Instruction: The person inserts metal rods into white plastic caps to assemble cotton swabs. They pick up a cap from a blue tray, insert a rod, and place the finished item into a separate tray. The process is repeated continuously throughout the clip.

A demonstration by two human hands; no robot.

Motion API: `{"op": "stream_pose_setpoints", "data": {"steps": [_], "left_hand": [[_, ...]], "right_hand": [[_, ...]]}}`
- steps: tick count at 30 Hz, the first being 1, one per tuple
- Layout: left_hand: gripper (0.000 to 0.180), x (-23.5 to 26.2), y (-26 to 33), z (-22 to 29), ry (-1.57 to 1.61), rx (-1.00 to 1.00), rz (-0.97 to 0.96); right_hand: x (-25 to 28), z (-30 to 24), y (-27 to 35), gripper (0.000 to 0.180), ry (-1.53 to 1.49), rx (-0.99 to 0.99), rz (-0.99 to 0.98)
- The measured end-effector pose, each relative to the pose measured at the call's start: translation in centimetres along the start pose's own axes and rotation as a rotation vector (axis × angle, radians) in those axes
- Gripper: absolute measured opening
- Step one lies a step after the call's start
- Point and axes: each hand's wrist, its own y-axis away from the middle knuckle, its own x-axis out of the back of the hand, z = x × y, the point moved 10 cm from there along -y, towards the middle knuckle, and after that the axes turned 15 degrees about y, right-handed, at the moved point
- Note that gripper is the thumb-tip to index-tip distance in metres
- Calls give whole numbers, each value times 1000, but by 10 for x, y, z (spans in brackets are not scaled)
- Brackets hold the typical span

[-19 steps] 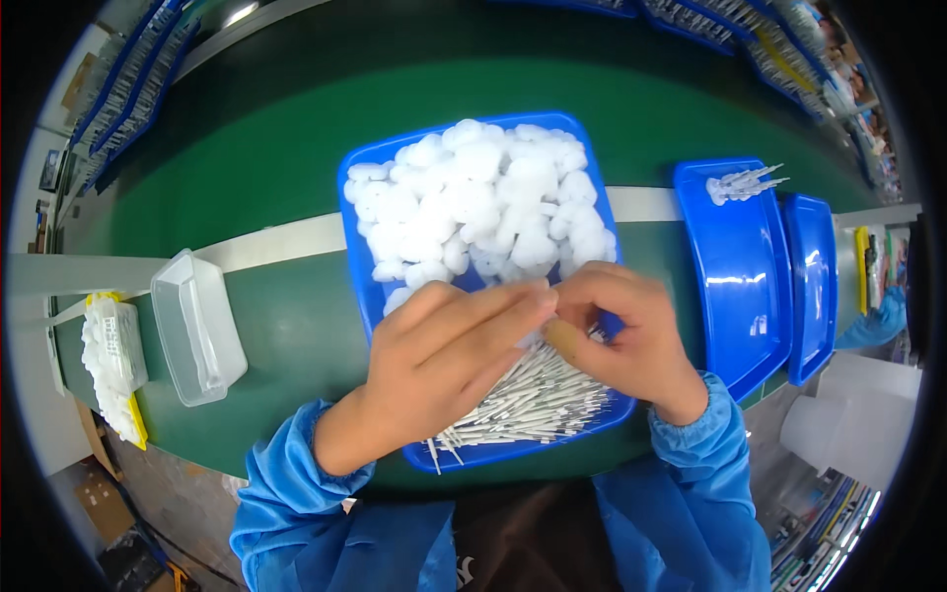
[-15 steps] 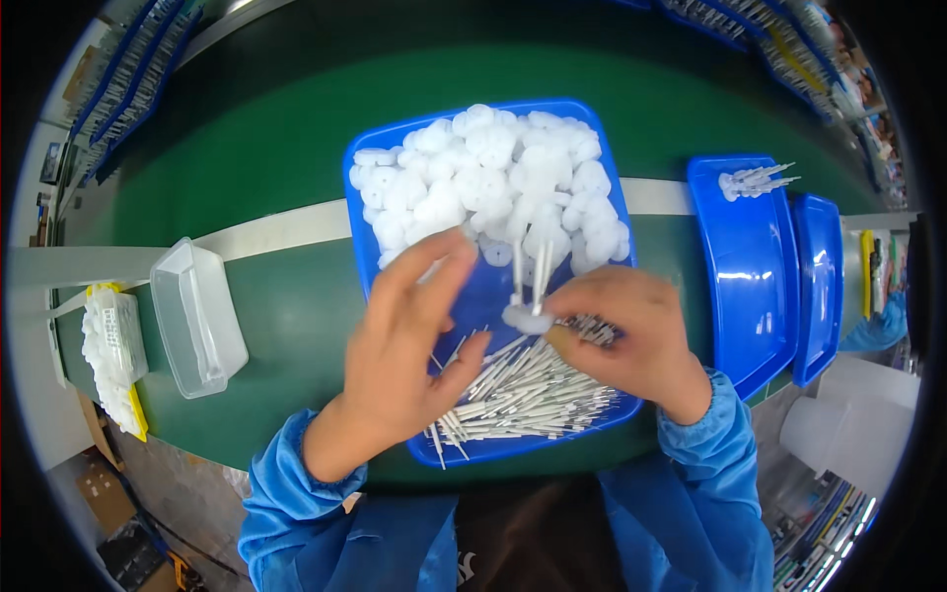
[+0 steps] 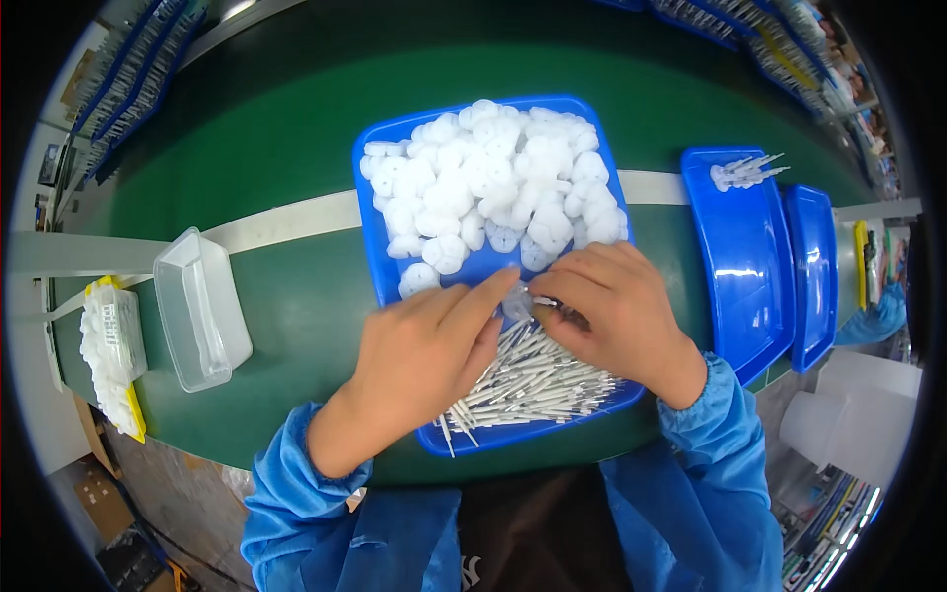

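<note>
Head view: both hands meet over the middle of a blue tray (image 3: 380, 247) on the green table (image 3: 276, 148). The left hand (image 3: 419, 360) and the right hand (image 3: 617, 311) pinch one small white cap (image 3: 517, 301) between their fingertips, fingers narrow around it. White caps (image 3: 493, 183) fill the tray's far half; thin white sticks (image 3: 533, 385) lie in its near half. Right stand two more blue trays (image 3: 740, 276); left sits a clear box (image 3: 202, 311).
</note>
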Motion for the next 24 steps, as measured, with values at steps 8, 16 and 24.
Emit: {"op": "stream_pose_setpoints", "data": {"steps": [8,16,24], "left_hand": [[31,3,-22,8,-67,-111,47],[24,16,-8,-5,-1,-141,159],[25,21,-2,-16,88,-128,244]], "right_hand": [[17,-1,6,22,70,44,13],[84,217,98,16,67,-643,242],[68,200,104,11,235,-594,152]]}}
